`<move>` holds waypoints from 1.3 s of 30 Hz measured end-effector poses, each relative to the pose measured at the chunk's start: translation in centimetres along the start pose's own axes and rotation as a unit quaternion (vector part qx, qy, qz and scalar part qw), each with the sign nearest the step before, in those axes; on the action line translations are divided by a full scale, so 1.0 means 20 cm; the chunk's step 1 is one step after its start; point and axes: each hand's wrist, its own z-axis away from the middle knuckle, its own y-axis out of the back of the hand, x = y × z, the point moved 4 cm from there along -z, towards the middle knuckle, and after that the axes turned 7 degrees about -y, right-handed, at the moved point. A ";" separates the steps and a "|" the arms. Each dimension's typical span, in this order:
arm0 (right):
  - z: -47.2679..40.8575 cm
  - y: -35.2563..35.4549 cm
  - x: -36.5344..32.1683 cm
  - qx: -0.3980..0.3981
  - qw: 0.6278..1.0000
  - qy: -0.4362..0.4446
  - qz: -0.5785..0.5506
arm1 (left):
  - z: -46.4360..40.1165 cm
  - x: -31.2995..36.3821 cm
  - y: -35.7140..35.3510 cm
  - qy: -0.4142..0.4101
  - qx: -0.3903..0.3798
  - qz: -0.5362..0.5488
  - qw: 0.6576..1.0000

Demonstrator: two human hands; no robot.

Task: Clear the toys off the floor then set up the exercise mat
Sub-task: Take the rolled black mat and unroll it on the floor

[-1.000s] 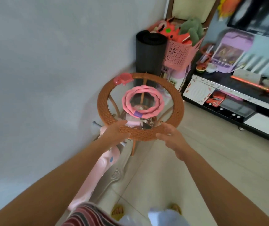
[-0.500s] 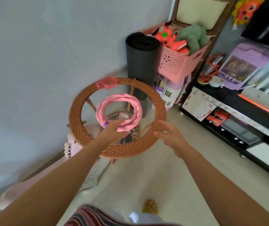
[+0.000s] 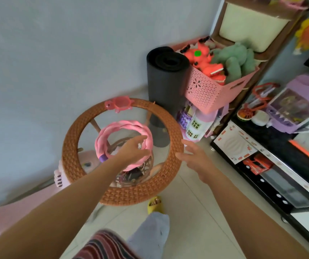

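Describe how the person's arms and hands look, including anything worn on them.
Both arms are bare from the bottom edge of the head view to the fingers: no sleeves, watch, bracelets, rings or gloves show on the left hand or the right hand. Nail details are too small to tell. Elsewhere on the person there is red striped cloth, a grey trouser leg and a yellow slipper.
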 end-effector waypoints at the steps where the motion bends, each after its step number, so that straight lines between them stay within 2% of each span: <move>1: -0.06 0.03 -0.03 0.001 1.000 0.002 0.007 | -0.06 0.03 -0.01 -0.004 0.002 -0.007 1.000; 5: -0.31 0.16 -0.18 0.003 0.999 0.012 0.048 | -0.33 0.13 -0.02 -0.015 0.000 -0.001 1.000; 13: -0.75 0.33 -0.52 -0.004 0.995 0.033 0.095 | -0.81 0.35 0.08 -0.038 0.050 0.039 0.997; 20: -0.97 0.41 -0.76 -0.019 0.991 0.073 0.114 | -1.03 0.46 0.16 -0.015 0.083 0.046 0.995; 26: -1.23 0.47 -0.94 -0.066 0.975 0.129 0.167 | -1.18 0.52 0.17 0.033 0.141 0.056 0.988; 32: -1.47 0.54 -1.06 -0.124 0.929 0.222 0.269 | -1.33 0.64 0.11 0.070 0.191 0.061 0.977; 36: -1.59 0.53 -1.18 -0.144 0.866 0.327 0.351 | -1.40 0.71 0.05 0.096 0.234 0.081 0.964; 39: -1.67 0.46 -1.24 -0.146 0.815 0.363 0.426 | -1.39 0.72 0.02 0.126 0.254 0.085 0.955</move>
